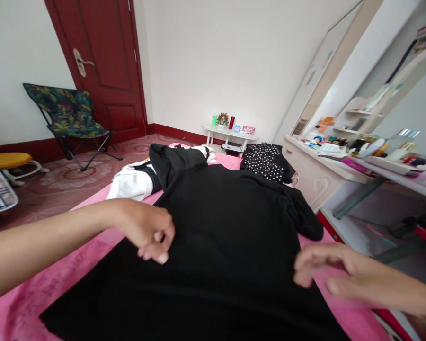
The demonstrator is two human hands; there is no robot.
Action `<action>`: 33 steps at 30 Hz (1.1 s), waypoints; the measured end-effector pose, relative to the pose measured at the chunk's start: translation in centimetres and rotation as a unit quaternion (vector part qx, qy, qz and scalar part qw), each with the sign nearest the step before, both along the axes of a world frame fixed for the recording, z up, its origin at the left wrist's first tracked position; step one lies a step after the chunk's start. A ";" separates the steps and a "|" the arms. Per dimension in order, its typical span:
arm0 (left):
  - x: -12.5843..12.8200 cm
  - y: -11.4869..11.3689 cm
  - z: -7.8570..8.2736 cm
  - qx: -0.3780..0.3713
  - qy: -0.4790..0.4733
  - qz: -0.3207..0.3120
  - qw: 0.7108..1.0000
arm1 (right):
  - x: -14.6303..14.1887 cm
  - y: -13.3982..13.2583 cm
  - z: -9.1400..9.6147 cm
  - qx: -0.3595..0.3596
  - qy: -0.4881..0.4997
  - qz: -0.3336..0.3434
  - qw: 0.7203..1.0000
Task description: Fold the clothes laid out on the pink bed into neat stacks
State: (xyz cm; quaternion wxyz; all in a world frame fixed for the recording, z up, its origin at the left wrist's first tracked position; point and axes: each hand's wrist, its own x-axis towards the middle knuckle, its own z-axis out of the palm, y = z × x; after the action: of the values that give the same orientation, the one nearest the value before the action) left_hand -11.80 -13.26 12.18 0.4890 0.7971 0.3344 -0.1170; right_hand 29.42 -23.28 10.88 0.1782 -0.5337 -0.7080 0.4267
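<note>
A black long-sleeved top [230, 232] lies spread over a pink bed sheet [102, 251], its hem toward me. One sleeve [177, 158] stretches up to the far left; the other bends down along the right side. My left hand [154, 234] is over the top's left edge, fingers curled in and no cloth visible between them. By the right edge is my right hand [332, 270], slightly blurred, its thumb and fingers apart and nothing in them. Whether either hand touches the fabric is hard to tell.
White and black clothes [133, 182] lie at the bed's far left, a dotted black garment [264, 161] at its far right. A dressing table [326, 170] crowded with bottles borders the right side. A folding chair [71, 116] and yellow stool [9, 160] stand left.
</note>
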 end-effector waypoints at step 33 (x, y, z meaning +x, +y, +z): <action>11.4 19.1 -12.3 0.472 0.076 0.215 0.852 | -10.0 28.2 -11.5 0.129 -0.394 -0.279 0.866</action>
State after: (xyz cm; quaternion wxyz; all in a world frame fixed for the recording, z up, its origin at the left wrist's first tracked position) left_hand -0.40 5.85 -0.14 0.0401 0.8288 0.5484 0.1032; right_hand 19.47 4.89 -0.67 0.0633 -0.8047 -0.5900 0.0180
